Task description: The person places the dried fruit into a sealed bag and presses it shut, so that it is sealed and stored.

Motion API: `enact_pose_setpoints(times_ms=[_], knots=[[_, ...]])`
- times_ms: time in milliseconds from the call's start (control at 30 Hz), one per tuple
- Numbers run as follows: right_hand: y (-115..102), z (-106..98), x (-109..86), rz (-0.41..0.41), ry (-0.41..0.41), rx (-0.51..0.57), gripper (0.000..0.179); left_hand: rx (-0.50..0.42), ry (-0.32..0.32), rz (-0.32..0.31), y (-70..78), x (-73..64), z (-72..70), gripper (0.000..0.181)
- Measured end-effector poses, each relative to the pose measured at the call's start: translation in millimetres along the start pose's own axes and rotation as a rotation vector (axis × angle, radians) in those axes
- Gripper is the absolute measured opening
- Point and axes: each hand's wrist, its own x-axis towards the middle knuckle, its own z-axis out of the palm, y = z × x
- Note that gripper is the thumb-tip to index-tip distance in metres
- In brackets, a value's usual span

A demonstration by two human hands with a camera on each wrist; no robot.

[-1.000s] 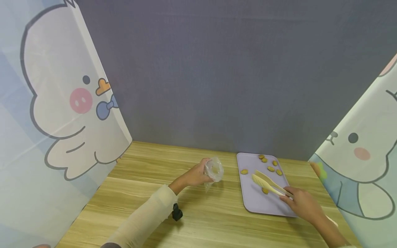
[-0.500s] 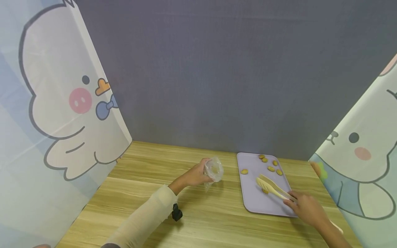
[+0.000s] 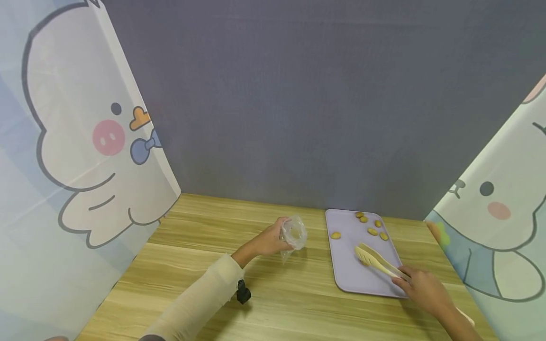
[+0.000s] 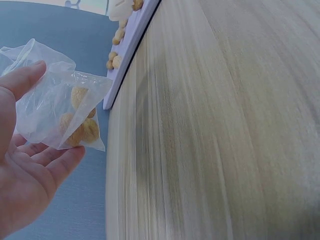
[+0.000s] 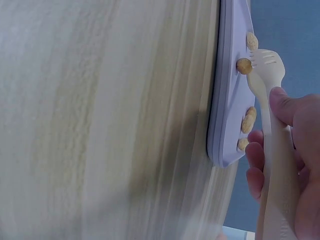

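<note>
My left hand (image 3: 273, 238) holds a clear plastic bag (image 3: 294, 233), its mouth spread into a ring. Several tan, rough-shelled nuts, peanut-like in look, lie at the bag's bottom; one nut (image 4: 89, 131) shows near the fingertips. In my right hand (image 3: 426, 286) is a pair of cream-coloured tongs (image 3: 379, 263) with slotted heads, held over the lilac tray (image 3: 347, 279). The tongs' heads are right at one nut (image 5: 244, 66), which shows mostly hidden under them in the head view. Several other nuts (image 3: 372, 231) lie scattered on the tray's far half.
A black object (image 3: 243, 292) shows beneath the left sleeve (image 3: 200, 296). Behind the wooden table (image 3: 294, 303) stands a grey backdrop (image 3: 273, 104). Cartoon-printed sheets (image 3: 102, 166) border it on both sides.
The right hand and tongs have shifted slightly right and toward the person, and the tongs' heads have drawn closer together over the near nut. The left hand and bag stay in place.
</note>
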Motion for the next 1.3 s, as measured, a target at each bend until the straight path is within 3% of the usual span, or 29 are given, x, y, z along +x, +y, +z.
enact_pose_setpoints(times_ms=[1033, 1300], knots=[[-0.2, -1.5, -0.4, 0.035, -0.040, 0.001, 0.047, -0.007, 0.014, 0.009, 0.4, 1.5, 1.5, 0.091], [-2.1, -1.2, 2.2, 0.023, -0.006, 0.011, 0.043, -0.015, 0.007, 0.009, 0.6, 1.3, 1.8, 0.091]])
